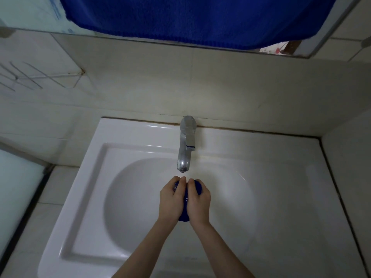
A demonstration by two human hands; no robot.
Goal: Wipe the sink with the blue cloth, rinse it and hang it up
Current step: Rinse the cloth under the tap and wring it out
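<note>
A bunched blue cloth (184,216) is squeezed between both hands over the white sink (84,197) basin. My left hand (171,199) grips its left side and my right hand (198,203) grips its right side, fingers curled over the top. Most of the cloth is hidden by the hands; only its bottom end and small patches show. The hands sit just below the spout of the chrome faucet (185,145). I cannot tell whether water is running.
A large blue towel (200,19) hangs across the top of the view, above the tiled wall. A wire rack (30,77) is fixed to the wall at left. A tiled side wall (349,157) borders the sink at right.
</note>
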